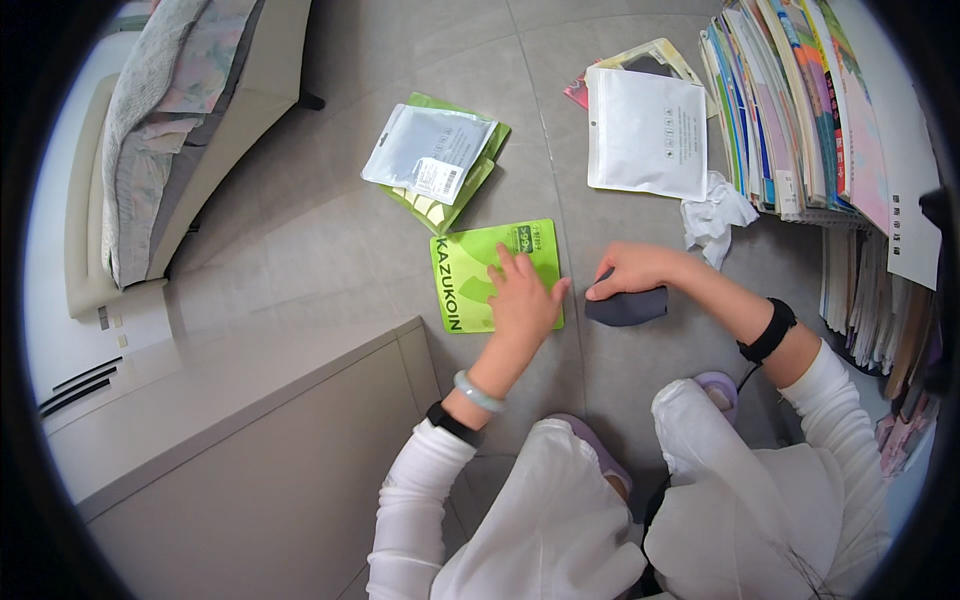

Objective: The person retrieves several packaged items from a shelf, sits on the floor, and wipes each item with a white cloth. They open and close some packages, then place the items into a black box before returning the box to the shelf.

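A bright green flat pouch (pixel 458 272) lies on the grey tiled floor in front of me. My left hand (pixel 522 298) rests on its right part, fingers spread, holding nothing. Just right of the pouch, my right hand (pixel 632 266) pinches the upper edge of a small folded dark grey cloth (pixel 630 308). The cloth hangs low at the floor; whether it touches the tiles I cannot tell. Farther off to the left, a silvery-white pouch (pixel 420 142) lies on top of green pouches (pixel 488 182). At the far right, a white pouch (pixel 648 132) partly covers a pale yellow package (pixel 668 56).
Crumpled white tissue (pixel 716 218) lies beside the white pouch. Rows of books and magazines (pixel 785 110) stand on a rack at the right. A low grey cabinet (pixel 250 410) fills the lower left, and a bed (pixel 235 130) stands at the upper left.
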Demonstrator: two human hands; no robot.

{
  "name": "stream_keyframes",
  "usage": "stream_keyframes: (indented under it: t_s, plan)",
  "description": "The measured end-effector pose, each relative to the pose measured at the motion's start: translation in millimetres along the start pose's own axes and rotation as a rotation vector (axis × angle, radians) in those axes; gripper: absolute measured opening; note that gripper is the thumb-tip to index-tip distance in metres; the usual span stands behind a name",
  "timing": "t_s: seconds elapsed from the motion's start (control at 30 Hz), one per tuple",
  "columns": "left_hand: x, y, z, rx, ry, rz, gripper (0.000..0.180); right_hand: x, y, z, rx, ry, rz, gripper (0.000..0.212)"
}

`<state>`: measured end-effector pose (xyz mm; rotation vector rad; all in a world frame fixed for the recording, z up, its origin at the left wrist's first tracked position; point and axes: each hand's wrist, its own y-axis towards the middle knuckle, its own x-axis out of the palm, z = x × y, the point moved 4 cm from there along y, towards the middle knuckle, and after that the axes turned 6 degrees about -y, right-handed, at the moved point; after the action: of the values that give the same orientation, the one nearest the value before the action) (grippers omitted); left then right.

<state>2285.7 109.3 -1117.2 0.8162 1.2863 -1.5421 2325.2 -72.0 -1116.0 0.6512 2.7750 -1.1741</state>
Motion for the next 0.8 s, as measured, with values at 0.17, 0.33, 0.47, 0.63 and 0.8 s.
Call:
stream_keyframes:
  t_s: [0.17,0.33,0.47,0.63,0.8]
  plan:
    - [34.0,15.4,14.4,-0.043,0.108,-0.062,0.072,3.9,-6.9,14.3,0.045,0.061,0.012,0.042]
    - [37.0,23.4,11.5,0.121,0.212,-0.017,0.066,-0.3,-15.4,16.8,0.087,0.122,-0.007,0.046]
    - [29.9,23.5,-8.3,0.204,-0.006,0.008,0.051,0.1,-18.0,14.0,0.082,0.137,-0.008,0.049]
    - [22.8,20.3,-24.4,0.275,-0.16,0.023,0.036,6.2,-15.8,-0.1,0.041,0.257,-0.086,0.046]
    - [-10.5,12.4,-22.0,0.163,-0.12,-0.112,0.025,5.0,-25.6,-36.7,-0.301,0.156,-0.006,0.046]
